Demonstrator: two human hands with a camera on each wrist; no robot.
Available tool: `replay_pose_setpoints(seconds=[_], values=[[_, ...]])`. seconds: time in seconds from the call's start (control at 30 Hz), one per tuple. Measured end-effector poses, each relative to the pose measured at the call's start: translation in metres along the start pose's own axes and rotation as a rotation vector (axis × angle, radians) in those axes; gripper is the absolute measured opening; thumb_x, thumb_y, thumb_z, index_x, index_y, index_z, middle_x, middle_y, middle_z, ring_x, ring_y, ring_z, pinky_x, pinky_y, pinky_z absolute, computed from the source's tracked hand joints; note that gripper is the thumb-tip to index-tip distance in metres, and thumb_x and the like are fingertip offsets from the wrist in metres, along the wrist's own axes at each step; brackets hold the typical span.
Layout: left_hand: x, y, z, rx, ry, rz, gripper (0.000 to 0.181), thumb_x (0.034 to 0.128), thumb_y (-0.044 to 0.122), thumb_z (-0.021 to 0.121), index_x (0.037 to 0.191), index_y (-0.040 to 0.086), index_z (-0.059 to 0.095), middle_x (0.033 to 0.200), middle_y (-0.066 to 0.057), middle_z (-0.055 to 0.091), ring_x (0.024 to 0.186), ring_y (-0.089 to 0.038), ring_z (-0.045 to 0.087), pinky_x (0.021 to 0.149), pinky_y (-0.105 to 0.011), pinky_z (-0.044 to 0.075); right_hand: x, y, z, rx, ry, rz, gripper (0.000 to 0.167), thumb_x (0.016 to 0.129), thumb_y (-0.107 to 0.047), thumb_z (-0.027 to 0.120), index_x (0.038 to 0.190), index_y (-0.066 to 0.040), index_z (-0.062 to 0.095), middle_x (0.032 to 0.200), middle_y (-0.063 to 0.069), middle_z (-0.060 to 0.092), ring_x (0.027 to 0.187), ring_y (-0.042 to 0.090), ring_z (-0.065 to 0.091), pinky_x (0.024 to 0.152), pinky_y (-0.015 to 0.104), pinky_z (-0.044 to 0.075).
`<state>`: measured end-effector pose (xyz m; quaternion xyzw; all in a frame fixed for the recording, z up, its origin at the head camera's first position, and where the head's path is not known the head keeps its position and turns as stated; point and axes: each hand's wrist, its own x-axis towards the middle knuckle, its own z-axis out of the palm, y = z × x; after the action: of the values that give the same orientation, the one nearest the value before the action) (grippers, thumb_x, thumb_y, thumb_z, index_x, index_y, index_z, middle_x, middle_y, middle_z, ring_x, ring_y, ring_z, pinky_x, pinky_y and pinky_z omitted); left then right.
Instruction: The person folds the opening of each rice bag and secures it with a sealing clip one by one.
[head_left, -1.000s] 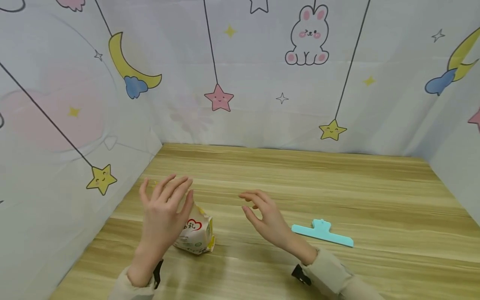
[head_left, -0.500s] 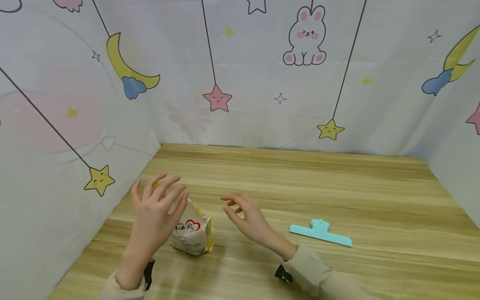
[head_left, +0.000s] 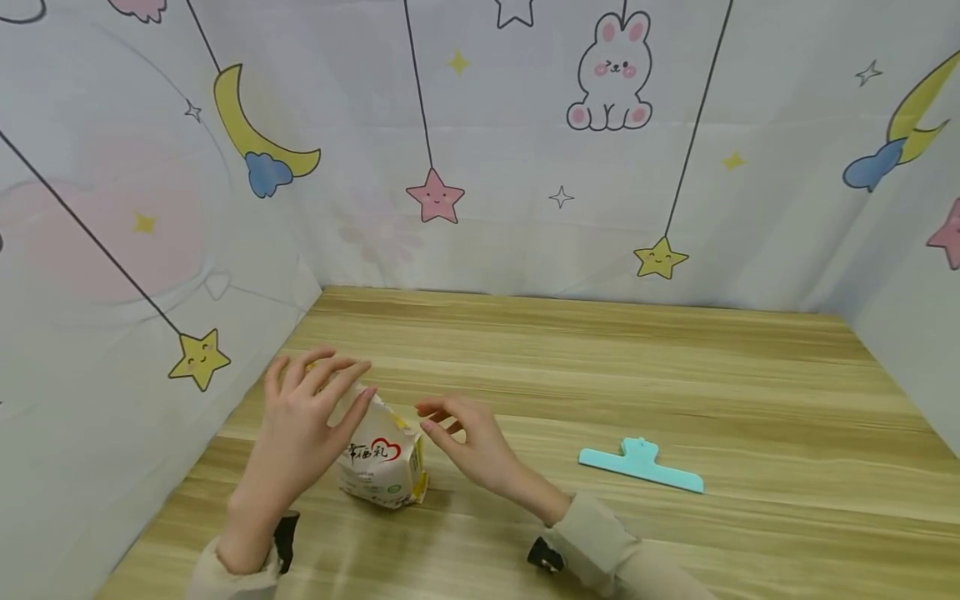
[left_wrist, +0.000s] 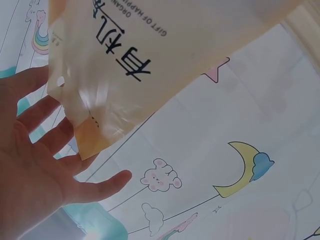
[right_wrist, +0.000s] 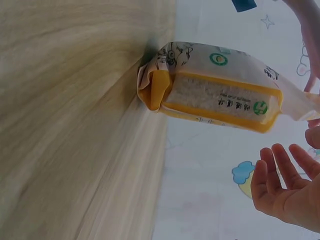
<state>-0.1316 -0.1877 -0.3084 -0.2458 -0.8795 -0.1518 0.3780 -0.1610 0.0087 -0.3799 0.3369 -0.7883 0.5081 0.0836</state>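
A pale paper-like bag (head_left: 378, 475) with yellow edges and dark lettering stands upright on the table at left. My left hand (head_left: 296, 425) is raised at its top, fingers spread and bent. In the left wrist view, the fingers of that hand (left_wrist: 40, 170) lie behind the bag's top edge (left_wrist: 135, 55), with the thumb apart from it. To the bag's right hovers my right hand (head_left: 468, 437), fingers loosely bent and holding nothing. The right wrist view has the bag's clear side window (right_wrist: 220, 97), and the hand (right_wrist: 290, 197) near its top with a gap between them.
A turquoise clip (head_left: 640, 465) with a long bar lies on the wooden table (head_left: 570, 350), right of my right hand. White cloth walls (head_left: 510, 242) with printed stars, moons and a rabbit stand behind and at both sides.
My right hand has moved left, closer to the bag. My left hand has shifted slightly left, uncovering more of the bag's front. Bag and clip stay in place on the table.
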Motion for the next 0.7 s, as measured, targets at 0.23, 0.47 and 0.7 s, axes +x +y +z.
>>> replay_pose_setpoints(seconds=[0.23,0.47,0.7], values=[[0.002,-0.001,-0.003,0.002,-0.017,0.057,0.042,0.0929,0.039,0.041,0.094,0.006,0.066,0.088,-0.009,0.062,0.096,-0.031,0.047,0.087,-0.053,0.029,0.006,-0.005,0.010,0.031,-0.023,0.017,0.027,0.092,-0.023,0.048,0.111,-0.008,0.060,0.103,0.005,0.065,0.092,0.015,0.059,0.072,0.019,0.047],[0.000,-0.001,-0.005,-0.001,-0.036,0.061,0.036,0.0929,0.036,0.042,0.087,0.008,0.065,0.084,-0.006,0.061,0.093,-0.031,0.047,0.085,-0.052,0.031,0.009,-0.009,0.016,0.095,-0.011,0.038,0.025,0.092,-0.022,0.048,0.109,-0.010,0.062,0.100,0.004,0.066,0.092,0.015,0.059,0.073,0.018,0.046],[0.000,0.000,-0.005,0.003,-0.034,0.050,0.008,0.0808,0.015,0.062,0.083,0.007,0.065,0.083,-0.007,0.062,0.092,-0.031,0.048,0.081,-0.050,0.033,0.011,-0.013,0.019,0.115,0.011,0.013,0.023,0.089,-0.020,0.054,0.105,-0.008,0.063,0.093,0.006,0.066,0.085,0.013,0.059,0.069,0.017,0.047]])
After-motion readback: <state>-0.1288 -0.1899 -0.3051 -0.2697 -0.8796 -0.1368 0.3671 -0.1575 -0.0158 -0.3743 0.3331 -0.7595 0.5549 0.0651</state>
